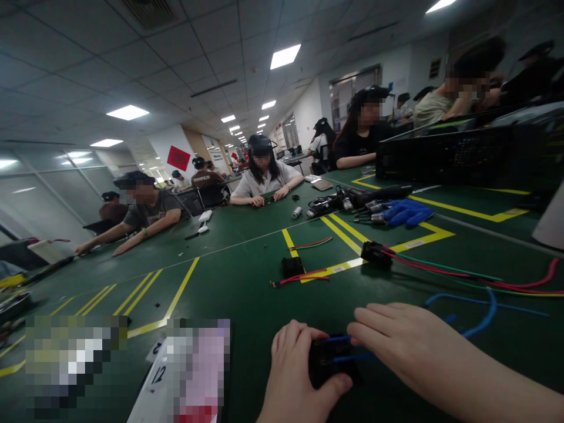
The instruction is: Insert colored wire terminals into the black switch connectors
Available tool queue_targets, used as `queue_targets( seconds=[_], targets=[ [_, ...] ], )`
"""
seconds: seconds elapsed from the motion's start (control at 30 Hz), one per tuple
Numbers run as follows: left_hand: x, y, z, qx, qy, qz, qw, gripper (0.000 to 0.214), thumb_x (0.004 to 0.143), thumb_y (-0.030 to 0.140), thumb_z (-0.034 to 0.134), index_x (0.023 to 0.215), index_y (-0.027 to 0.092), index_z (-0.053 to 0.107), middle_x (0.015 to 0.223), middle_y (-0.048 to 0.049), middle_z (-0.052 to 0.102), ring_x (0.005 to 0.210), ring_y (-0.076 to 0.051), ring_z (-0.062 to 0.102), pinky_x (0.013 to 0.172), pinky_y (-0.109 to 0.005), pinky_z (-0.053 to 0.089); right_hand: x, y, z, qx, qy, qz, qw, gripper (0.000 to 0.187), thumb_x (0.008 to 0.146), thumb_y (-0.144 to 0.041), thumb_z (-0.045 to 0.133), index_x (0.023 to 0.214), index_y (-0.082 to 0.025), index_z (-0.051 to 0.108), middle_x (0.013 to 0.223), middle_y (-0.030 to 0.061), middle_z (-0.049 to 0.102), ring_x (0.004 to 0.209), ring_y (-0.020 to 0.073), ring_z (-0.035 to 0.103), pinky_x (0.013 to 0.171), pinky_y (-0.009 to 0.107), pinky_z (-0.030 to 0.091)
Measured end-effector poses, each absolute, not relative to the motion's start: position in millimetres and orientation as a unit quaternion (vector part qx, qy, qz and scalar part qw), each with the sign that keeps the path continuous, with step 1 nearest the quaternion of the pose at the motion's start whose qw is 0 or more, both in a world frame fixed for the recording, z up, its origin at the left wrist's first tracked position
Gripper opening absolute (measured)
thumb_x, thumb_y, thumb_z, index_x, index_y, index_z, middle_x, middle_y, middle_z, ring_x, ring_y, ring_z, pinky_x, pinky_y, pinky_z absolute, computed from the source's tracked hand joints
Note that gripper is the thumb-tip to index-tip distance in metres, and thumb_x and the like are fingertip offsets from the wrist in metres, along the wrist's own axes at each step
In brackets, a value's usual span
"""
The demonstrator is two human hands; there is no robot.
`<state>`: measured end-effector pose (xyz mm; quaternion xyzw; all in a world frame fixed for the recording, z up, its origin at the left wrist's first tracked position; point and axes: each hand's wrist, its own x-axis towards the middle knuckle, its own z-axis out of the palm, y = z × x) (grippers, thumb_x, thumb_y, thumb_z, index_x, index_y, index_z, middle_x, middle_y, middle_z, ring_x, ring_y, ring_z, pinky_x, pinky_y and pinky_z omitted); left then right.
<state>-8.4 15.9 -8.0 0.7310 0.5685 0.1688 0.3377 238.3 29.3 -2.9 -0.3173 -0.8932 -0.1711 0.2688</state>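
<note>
Left hand [294,365] grips a black block [326,371]. Beside that grip, right hand [390,332] meets blue wires [355,357], pinch unclear.

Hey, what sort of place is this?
Probably an electronics workshop or wiring training room: a green worktable marked with yellow tape, a black block with blue wires, and other seated people.
</note>
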Motion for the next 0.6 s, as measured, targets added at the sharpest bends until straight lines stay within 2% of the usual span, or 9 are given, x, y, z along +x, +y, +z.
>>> queue_targets(
  seconds=[0.13,0.27,0.47,0.6],
  targets=[
    [-9,16,-10,0.725,0.571,0.175,0.343,0.049,0.082,0.029,0.087,0.131,0.027,0.08,0.142,-0.0097,0.071,0.146,-0.04,0.057,0.13,-0.055,0.04,241,36,-9,-0.346,-0.906,-0.115,0.217,0.035,0.083,0.006,0.064,0.09,-0.027,0.069,0.081,-0.0043,0.078,0.062,0.0173,0.075,0.055,0.031,0.048],
    [-10,17,-12,0.725,0.571,0.178,0.341,0.05,0.081,0.031,0.088,0.131,0.027,0.081,0.142,-0.0097,0.072,0.146,-0.04,0.058,0.131,-0.056,0.04,243,43,-13,-0.371,-0.909,-0.061,0.178,0.032,0.086,0.004,0.063,0.083,-0.027,0.069,0.075,-0.0052,0.077,0.057,0.0181,0.076,0.052,0.031,0.045],
    [-11,19,-18,0.732,0.565,0.19,0.33,0.05,0.08,0.034,0.091,0.129,0.029,0.082,0.137,-0.0087,0.073,0.141,-0.04,0.06,0.13,-0.056,0.041,240,39,-4,-0.335,-0.905,-0.099,0.242,0.034,0.087,0.004,0.057,0.087,-0.028,0.066,0.076,-0.0051,0.076,0.056,0.017,0.073,0.052,0.032,0.047],
    [-13,20,-22,0.736,0.567,0.18,0.322,0.053,0.079,0.036,0.093,0.131,0.029,0.083,0.138,-0.0097,0.074,0.145,-0.042,0.059,0.133,-0.056,0.039,236,30,6,-0.292,-0.894,-0.181,0.289,0.038,0.09,0.007,0.054,0.098,-0.028,0.07,0.086,-0.0015,0.083,0.067,0.0198,0.079,0.06,0.033,0.056]
  ],
)
